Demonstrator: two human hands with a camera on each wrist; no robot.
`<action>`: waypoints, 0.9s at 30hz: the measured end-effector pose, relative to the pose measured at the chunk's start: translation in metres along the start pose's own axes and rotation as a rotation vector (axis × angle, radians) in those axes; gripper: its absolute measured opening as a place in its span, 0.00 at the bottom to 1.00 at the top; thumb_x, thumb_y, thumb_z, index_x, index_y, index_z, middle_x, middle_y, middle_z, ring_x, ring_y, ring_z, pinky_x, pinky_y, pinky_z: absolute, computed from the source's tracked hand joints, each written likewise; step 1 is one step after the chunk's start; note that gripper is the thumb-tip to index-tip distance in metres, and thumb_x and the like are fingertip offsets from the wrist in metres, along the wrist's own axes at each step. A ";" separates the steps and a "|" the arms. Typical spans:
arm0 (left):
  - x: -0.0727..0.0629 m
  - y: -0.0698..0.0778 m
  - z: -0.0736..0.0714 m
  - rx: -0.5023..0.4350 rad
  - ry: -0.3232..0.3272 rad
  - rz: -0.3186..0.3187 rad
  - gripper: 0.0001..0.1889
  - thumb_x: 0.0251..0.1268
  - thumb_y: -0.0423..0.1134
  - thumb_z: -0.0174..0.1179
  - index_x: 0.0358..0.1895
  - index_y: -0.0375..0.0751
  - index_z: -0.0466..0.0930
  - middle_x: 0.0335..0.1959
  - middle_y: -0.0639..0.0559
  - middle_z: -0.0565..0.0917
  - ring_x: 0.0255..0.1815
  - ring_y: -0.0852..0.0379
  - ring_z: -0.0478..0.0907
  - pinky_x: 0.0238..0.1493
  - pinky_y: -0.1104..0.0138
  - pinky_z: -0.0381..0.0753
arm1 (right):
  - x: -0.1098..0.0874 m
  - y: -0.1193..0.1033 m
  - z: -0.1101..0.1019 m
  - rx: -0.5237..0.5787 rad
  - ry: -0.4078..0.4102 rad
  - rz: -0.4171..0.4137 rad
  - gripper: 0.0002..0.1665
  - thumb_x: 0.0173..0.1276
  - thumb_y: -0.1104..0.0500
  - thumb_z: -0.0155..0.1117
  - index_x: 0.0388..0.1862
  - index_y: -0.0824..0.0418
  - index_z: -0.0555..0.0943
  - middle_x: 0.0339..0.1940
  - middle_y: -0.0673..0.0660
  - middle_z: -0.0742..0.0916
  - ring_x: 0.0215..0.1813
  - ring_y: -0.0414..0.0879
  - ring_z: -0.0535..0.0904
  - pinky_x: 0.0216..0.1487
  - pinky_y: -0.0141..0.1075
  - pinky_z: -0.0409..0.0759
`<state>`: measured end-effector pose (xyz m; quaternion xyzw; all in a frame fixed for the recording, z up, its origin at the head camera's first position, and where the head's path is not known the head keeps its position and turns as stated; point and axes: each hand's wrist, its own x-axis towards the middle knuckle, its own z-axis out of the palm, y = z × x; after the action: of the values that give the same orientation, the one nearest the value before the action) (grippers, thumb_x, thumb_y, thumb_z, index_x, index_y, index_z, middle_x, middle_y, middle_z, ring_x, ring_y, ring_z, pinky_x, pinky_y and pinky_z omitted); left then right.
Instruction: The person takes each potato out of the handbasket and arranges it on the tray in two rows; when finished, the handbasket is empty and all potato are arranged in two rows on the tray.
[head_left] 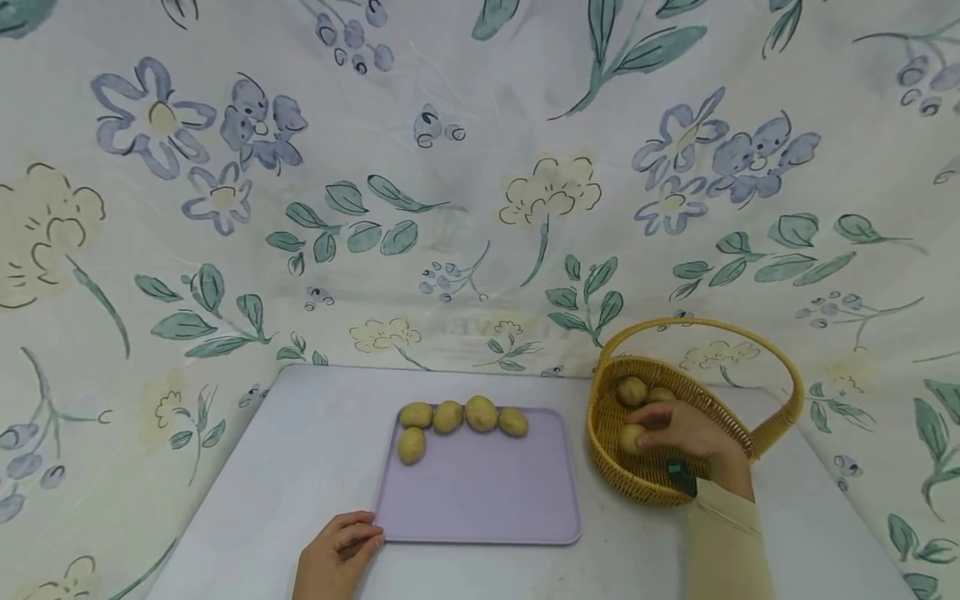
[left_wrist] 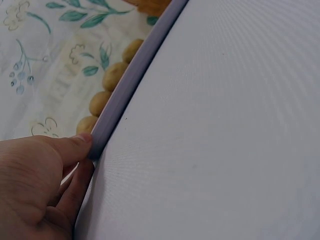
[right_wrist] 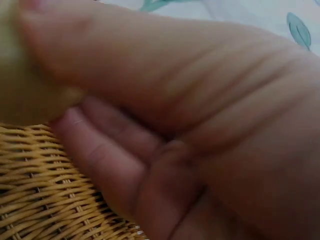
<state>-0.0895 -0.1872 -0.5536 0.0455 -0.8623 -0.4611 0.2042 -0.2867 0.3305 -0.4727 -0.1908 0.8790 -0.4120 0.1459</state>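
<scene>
Inside the wicker basket (head_left: 633,487), my right hand (head_left: 693,433) pinches a potato (head_left: 629,439) between thumb and fingers. The right wrist view has this potato (right_wrist: 25,75) blurred at its left edge, with the basket weave (right_wrist: 45,185) below. Farther back in the basket lie two more potatoes, one (head_left: 632,391) in full sight and one (head_left: 660,396) partly behind the hand. At the near left corner of the lilac tray (head_left: 487,500), my left hand (head_left: 337,557) grips the rim, its thumb on top in the left wrist view.
Several potatoes line the tray's far edge, from a potato (head_left: 416,415) at the left corner to a potato (head_left: 513,422) near the middle right. Another potato (head_left: 412,447) sits below the corner one. The basket's tall handle (head_left: 697,322) arches over it. Floral cloth (head_left: 465,208) hangs behind the white table (head_left: 300,442).
</scene>
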 end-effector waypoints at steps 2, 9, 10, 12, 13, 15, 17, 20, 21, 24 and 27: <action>0.000 0.001 0.000 -0.010 -0.001 -0.007 0.10 0.48 0.24 0.76 0.29 0.42 0.90 0.41 0.49 0.88 0.38 0.78 0.81 0.36 0.84 0.85 | -0.001 -0.005 -0.001 -0.001 0.043 -0.031 0.21 0.65 0.55 0.76 0.54 0.62 0.86 0.51 0.55 0.88 0.49 0.31 0.78 0.49 0.24 0.81; 0.001 0.003 -0.003 0.006 -0.015 -0.029 0.11 0.48 0.23 0.76 0.29 0.44 0.90 0.41 0.50 0.88 0.38 0.78 0.81 0.37 0.82 0.87 | -0.005 -0.018 0.001 0.024 0.114 -0.065 0.20 0.64 0.56 0.76 0.55 0.59 0.86 0.51 0.57 0.89 0.49 0.33 0.80 0.50 0.25 0.82; 0.002 0.003 -0.003 0.010 -0.017 -0.029 0.11 0.48 0.23 0.76 0.29 0.44 0.90 0.42 0.50 0.88 0.38 0.78 0.81 0.37 0.82 0.87 | -0.005 -0.019 0.001 0.034 0.122 -0.069 0.20 0.64 0.57 0.76 0.55 0.60 0.86 0.51 0.58 0.89 0.49 0.33 0.81 0.50 0.25 0.82; 0.002 0.002 -0.004 0.009 -0.022 -0.039 0.11 0.48 0.23 0.76 0.29 0.44 0.90 0.42 0.51 0.88 0.39 0.78 0.81 0.38 0.82 0.87 | -0.006 -0.022 0.002 0.060 0.137 -0.083 0.20 0.65 0.59 0.76 0.55 0.62 0.85 0.51 0.58 0.88 0.49 0.33 0.81 0.51 0.24 0.83; 0.002 0.002 -0.004 0.007 -0.022 -0.044 0.11 0.48 0.23 0.75 0.29 0.44 0.90 0.42 0.51 0.88 0.39 0.78 0.81 0.38 0.81 0.87 | -0.006 -0.023 0.003 0.072 0.147 -0.093 0.20 0.65 0.61 0.76 0.55 0.64 0.85 0.51 0.57 0.88 0.49 0.33 0.81 0.51 0.24 0.83; 0.002 0.000 -0.005 0.005 -0.020 -0.056 0.11 0.48 0.23 0.75 0.29 0.44 0.90 0.42 0.51 0.88 0.39 0.78 0.81 0.38 0.81 0.87 | -0.006 -0.027 0.004 0.089 0.160 -0.107 0.21 0.65 0.62 0.75 0.55 0.65 0.84 0.50 0.53 0.88 0.50 0.31 0.81 0.52 0.23 0.83; 0.001 0.000 -0.005 0.012 -0.022 -0.057 0.10 0.49 0.24 0.75 0.29 0.44 0.89 0.42 0.51 0.88 0.39 0.78 0.81 0.38 0.81 0.87 | -0.007 -0.032 0.007 0.102 0.171 -0.127 0.21 0.65 0.62 0.75 0.56 0.66 0.84 0.50 0.49 0.88 0.51 0.30 0.82 0.52 0.23 0.84; 0.000 -0.002 -0.004 0.016 -0.019 -0.058 0.10 0.49 0.24 0.75 0.29 0.45 0.89 0.42 0.51 0.88 0.39 0.78 0.81 0.38 0.81 0.88 | -0.010 -0.041 0.012 0.132 0.192 -0.168 0.21 0.64 0.63 0.75 0.55 0.67 0.84 0.50 0.43 0.89 0.51 0.30 0.83 0.51 0.23 0.85; 0.000 -0.002 -0.004 0.016 -0.020 -0.058 0.10 0.49 0.24 0.75 0.29 0.45 0.90 0.42 0.51 0.88 0.39 0.78 0.81 0.38 0.81 0.88 | -0.011 -0.044 0.014 0.151 0.195 -0.188 0.21 0.64 0.64 0.75 0.55 0.68 0.84 0.50 0.42 0.89 0.50 0.31 0.83 0.51 0.23 0.86; 0.000 -0.001 -0.003 0.016 -0.023 -0.069 0.10 0.49 0.24 0.75 0.30 0.45 0.90 0.42 0.51 0.88 0.38 0.78 0.81 0.38 0.81 0.88 | -0.016 -0.054 0.022 0.187 0.216 -0.241 0.21 0.62 0.67 0.75 0.54 0.69 0.84 0.49 0.39 0.88 0.49 0.31 0.84 0.50 0.24 0.87; 0.001 0.001 -0.003 0.014 -0.037 -0.092 0.09 0.50 0.25 0.75 0.30 0.45 0.90 0.43 0.51 0.88 0.37 0.77 0.81 0.38 0.80 0.88 | -0.019 -0.063 0.029 0.213 0.231 -0.293 0.21 0.60 0.71 0.75 0.53 0.72 0.84 0.48 0.38 0.87 0.48 0.32 0.84 0.49 0.24 0.87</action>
<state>-0.0889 -0.1888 -0.5508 0.0783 -0.8660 -0.4649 0.1666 -0.2449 0.2831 -0.4395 -0.2517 0.8043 -0.5383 0.0022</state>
